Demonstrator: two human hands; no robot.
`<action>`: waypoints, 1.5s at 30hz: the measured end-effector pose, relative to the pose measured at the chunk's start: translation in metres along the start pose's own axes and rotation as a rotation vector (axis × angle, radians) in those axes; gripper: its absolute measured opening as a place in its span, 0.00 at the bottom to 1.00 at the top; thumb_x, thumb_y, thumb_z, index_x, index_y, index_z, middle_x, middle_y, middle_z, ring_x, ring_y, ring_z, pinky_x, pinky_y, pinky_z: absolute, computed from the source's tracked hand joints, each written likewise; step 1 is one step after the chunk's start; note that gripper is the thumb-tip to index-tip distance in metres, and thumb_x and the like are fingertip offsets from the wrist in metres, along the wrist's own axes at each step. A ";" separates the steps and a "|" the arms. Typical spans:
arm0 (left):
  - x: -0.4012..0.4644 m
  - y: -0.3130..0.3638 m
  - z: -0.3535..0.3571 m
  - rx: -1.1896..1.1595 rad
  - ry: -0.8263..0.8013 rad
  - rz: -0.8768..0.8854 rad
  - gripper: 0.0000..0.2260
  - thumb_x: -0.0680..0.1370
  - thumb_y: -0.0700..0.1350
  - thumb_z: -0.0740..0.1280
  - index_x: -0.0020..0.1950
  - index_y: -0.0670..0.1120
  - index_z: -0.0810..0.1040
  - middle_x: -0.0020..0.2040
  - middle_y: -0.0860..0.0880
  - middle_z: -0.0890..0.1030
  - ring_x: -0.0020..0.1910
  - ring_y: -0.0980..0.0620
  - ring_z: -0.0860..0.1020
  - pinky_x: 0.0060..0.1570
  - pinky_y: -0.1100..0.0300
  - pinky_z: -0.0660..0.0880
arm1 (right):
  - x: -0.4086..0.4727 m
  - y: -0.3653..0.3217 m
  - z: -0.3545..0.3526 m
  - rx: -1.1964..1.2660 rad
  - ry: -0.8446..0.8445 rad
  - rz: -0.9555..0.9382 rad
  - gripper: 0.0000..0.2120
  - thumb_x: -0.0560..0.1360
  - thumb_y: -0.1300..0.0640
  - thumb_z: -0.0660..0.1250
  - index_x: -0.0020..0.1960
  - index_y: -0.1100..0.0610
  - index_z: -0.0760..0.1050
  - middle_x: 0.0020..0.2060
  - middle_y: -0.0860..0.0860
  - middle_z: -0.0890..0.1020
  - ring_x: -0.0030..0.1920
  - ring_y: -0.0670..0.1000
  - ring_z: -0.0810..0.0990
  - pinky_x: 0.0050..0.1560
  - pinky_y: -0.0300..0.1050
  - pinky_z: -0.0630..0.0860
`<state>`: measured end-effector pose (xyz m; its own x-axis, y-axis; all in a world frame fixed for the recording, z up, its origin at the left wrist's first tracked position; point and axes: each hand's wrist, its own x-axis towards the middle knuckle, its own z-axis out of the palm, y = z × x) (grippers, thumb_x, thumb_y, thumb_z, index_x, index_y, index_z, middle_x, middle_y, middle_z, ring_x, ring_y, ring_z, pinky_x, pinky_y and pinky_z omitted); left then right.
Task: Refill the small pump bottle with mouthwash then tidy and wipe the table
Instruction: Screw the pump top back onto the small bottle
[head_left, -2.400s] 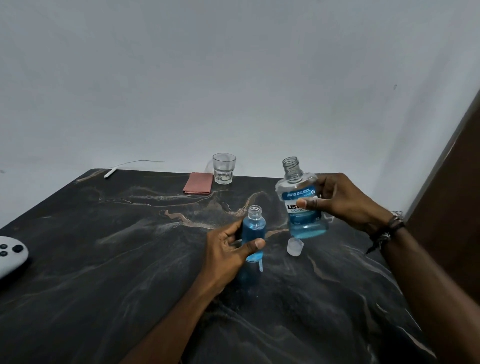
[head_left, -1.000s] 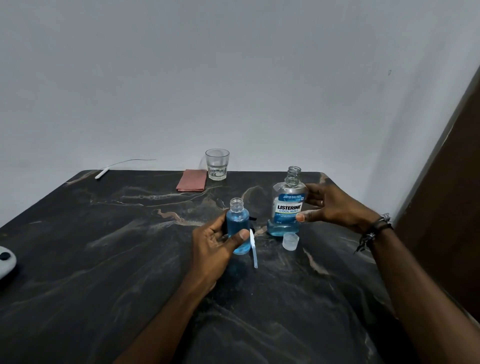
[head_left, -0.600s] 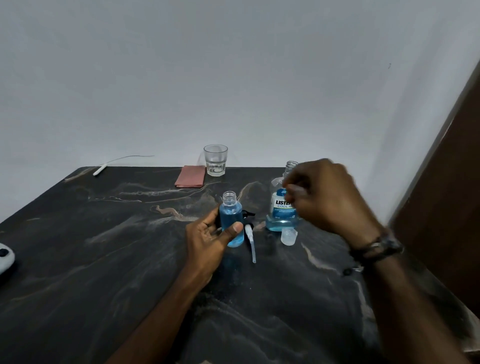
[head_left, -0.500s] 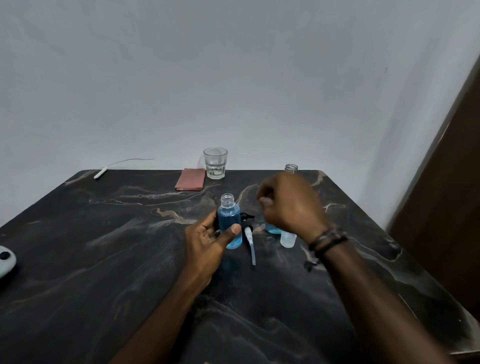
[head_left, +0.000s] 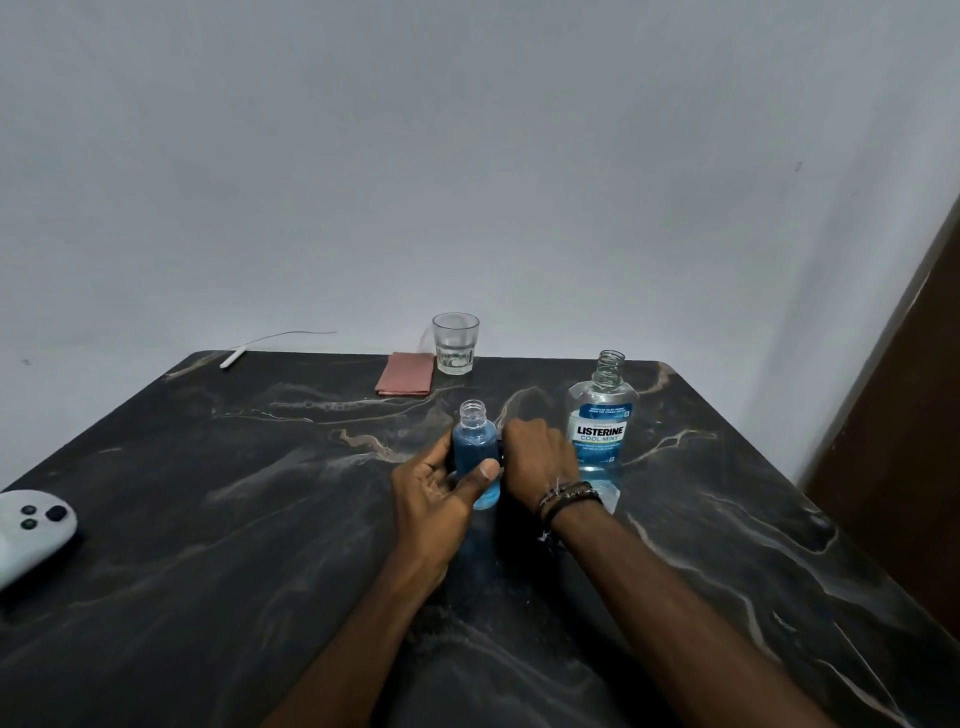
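The small bottle stands uncapped near the table's middle, nearly full of blue mouthwash. My left hand grips it from the left, thumb across its front. My right hand is down on the table just right of it, fingers curled over the black pump head, which is almost wholly hidden beneath them. The Listerine mouthwash bottle stands open and upright behind my right hand, with only a little blue liquid left. Its clear cap peeks out beside my right wrist.
A glass and a folded pink cloth sit at the far edge of the dark marble table. A white controller lies at the left edge, a white cable at the far left corner. A brown door stands on the right.
My right hand set the mouthwash bottle down upright, let go of it, and swung left and down onto the pump head beside the small bottle. My left hand kept its hold.
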<state>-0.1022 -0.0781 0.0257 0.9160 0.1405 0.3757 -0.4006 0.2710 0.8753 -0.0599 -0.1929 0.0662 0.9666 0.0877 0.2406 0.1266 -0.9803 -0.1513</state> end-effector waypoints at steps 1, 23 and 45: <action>0.000 0.000 0.000 -0.001 -0.001 0.000 0.22 0.71 0.26 0.71 0.55 0.50 0.80 0.45 0.57 0.87 0.46 0.57 0.85 0.44 0.67 0.80 | 0.000 0.000 0.001 0.005 0.001 0.003 0.09 0.77 0.56 0.63 0.51 0.60 0.76 0.51 0.61 0.81 0.53 0.64 0.81 0.42 0.48 0.71; -0.004 -0.001 0.000 0.062 -0.056 -0.045 0.21 0.71 0.31 0.73 0.57 0.52 0.80 0.48 0.60 0.86 0.49 0.58 0.85 0.44 0.67 0.79 | -0.006 0.008 -0.134 1.346 0.374 -0.212 0.13 0.72 0.67 0.73 0.56 0.66 0.80 0.46 0.58 0.86 0.46 0.48 0.86 0.44 0.36 0.79; -0.009 0.003 0.004 0.085 -0.151 -0.030 0.22 0.71 0.33 0.74 0.55 0.58 0.80 0.50 0.61 0.86 0.52 0.58 0.84 0.46 0.68 0.79 | -0.014 0.022 -0.100 1.237 0.053 -0.356 0.12 0.76 0.68 0.68 0.56 0.55 0.80 0.53 0.49 0.85 0.55 0.49 0.84 0.45 0.33 0.77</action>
<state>-0.1112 -0.0825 0.0260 0.9227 -0.0127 0.3853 -0.3760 0.1900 0.9069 -0.0928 -0.2336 0.1559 0.8305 0.2743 0.4847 0.5234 -0.0870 -0.8476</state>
